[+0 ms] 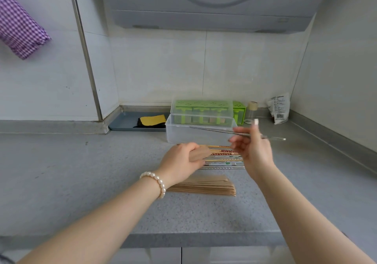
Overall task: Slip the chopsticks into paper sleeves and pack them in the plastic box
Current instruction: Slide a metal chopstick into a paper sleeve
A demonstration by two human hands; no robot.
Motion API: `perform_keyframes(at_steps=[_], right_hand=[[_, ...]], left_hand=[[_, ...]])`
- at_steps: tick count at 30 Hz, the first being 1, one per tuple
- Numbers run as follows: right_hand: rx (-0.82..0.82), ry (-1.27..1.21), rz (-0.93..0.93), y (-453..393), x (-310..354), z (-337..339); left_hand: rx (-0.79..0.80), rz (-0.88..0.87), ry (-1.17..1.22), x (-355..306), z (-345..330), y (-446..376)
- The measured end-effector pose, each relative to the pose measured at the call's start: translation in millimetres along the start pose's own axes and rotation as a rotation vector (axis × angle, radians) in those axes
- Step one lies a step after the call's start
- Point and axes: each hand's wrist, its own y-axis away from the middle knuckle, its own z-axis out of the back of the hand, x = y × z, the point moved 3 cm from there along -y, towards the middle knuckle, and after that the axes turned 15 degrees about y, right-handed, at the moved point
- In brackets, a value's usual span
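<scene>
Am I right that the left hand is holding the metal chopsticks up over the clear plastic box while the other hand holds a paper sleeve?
Not quite: the head view shows the right hand holding the metal chopsticks over the clear plastic box. The left hand holds the paper sleeve.

We are taking the clear plastic box (201, 131) as our landmark. To its left, bare desk (81, 172) is lying open, a wide lane for a hand coming from the near edge. Behind and left of the box, a blue tray (124, 122) with a yellow cloth (152, 120) is filling the corner. Directly in front of the box, loose chopsticks (226, 159) and then a stack of paper sleeves (208, 187) are blocking the straight path. Right of the box, desk is staying open up to the wall, past a small jar (251, 110) and a packet (279, 110) behind. Overhead, the hood (214, 4) is hanging well above the box.
</scene>
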Motion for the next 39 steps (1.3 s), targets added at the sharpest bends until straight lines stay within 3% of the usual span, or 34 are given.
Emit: perform_keyframes(at_steps=[3, 5, 16, 32, 39], right_hand=[[-0.128, -0.206, -0.066, -8, 6, 19], [-0.125, -0.243, -0.071, -8, 9, 23], [-0.215, 0.110, 0.123, 2, 24, 28], [-0.222, 0.114, 0.191, 5, 36, 26], [-0.225, 0.128, 0.215, 7, 41, 27]], left_hand=[[-0.003, 0.016, 0.051, 3, 6, 1], [-0.018, 0.020, 0.073, 1, 8, 1], [-0.037, 0.013, 0.133, -6, 5, 3], [0.030, 0.167, 0.524, -9, 6, 2], [0.094, 0.270, 0.818, -7, 6, 4]])
